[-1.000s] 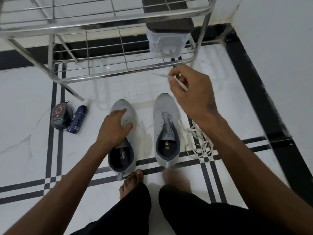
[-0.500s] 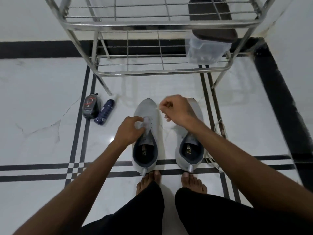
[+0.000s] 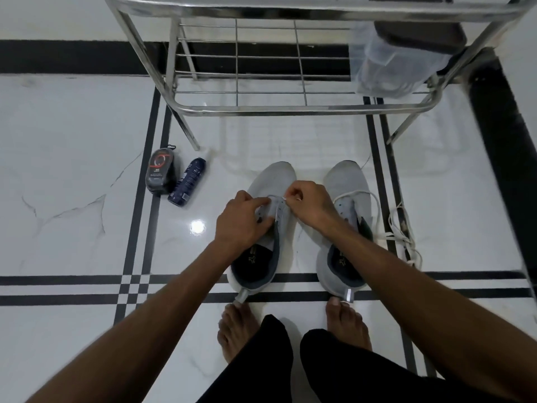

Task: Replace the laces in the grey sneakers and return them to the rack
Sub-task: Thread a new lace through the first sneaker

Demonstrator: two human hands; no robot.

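Two grey sneakers stand side by side on the white floor, toes toward the rack. My left hand [image 3: 242, 221] pinches the eyelet flap of the left sneaker [image 3: 273, 181]. My right hand [image 3: 308, 200] pinches the tip of a white lace [image 3: 363, 194] at that sneaker's front eyelets. The lace trails over the right sneaker [image 3: 347, 181] and ends in a loose pile [image 3: 402, 234] on the floor to its right. The steel rack [image 3: 293, 110] stands just beyond the sneakers.
A dark shoe-polish pack [image 3: 159, 174] and a navy spray bottle [image 3: 189, 180] lie left of the sneakers. A clear plastic container with a dark lid [image 3: 389, 65] sits on the rack's lower shelf at right. A wall [image 3: 523, 82] closes the right side. My bare feet are behind the heels.
My right hand came down from near the rack with the lace tip to the left sneaker's eyelets. My left hand shifted from the toe to the eyelet flap. The camera turned.
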